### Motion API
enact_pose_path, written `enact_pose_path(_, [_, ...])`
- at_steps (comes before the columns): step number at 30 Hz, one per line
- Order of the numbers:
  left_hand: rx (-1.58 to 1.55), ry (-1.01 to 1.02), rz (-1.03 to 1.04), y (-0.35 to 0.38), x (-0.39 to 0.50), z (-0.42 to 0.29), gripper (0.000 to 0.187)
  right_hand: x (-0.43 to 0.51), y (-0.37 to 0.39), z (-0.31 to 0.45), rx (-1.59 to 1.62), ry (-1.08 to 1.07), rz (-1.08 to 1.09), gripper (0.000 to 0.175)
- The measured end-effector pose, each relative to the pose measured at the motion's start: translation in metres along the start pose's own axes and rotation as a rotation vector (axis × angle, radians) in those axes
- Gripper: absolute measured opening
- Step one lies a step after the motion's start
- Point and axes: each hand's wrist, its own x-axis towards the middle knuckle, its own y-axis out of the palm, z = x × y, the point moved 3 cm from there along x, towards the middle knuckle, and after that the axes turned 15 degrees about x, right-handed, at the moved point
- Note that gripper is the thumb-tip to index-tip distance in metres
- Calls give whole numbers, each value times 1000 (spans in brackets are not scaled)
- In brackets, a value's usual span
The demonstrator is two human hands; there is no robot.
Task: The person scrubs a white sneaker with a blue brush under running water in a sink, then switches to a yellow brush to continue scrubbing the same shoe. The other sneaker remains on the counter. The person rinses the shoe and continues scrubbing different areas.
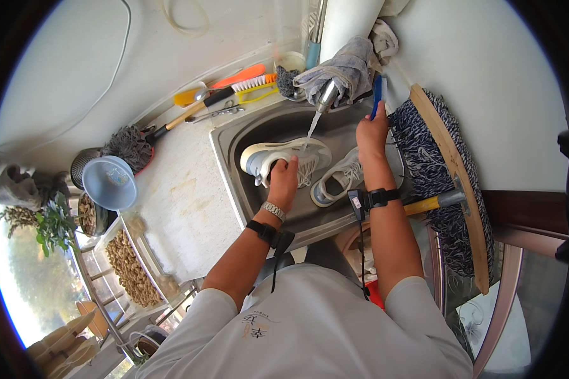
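My left hand (283,182) grips a white and pale blue sneaker (270,156) at its ankle opening, tilted on its side in the stainless steel sink (227,156). Water runs from the faucet (327,96) onto that shoe's side. A second sneaker (334,184) rests in the basin to the right, its opening upward. My right hand (373,130) holds a blue-handled brush (377,94) above the sink's right end; its bristles show only in part. A grey cloth (344,68) is draped over the faucet.
A scrub brush (253,84), scissors (223,111) and a steel wool pad (287,80) lie behind the sink. A blue basin (110,182) stands left on the white counter (185,189), near a tray of peanuts (130,267). A large mop (448,184) stands close by my right arm.
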Motion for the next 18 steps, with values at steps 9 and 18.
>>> enact_pose_path(9, [-79,-30,20,-15,-11,-21,35,-46,-35,-10,133,14,29,63])
enact_pose_path(18, [-577,-198,53,-26,-5,-30,29,-118,-85,-54,-35,-117,76,56])
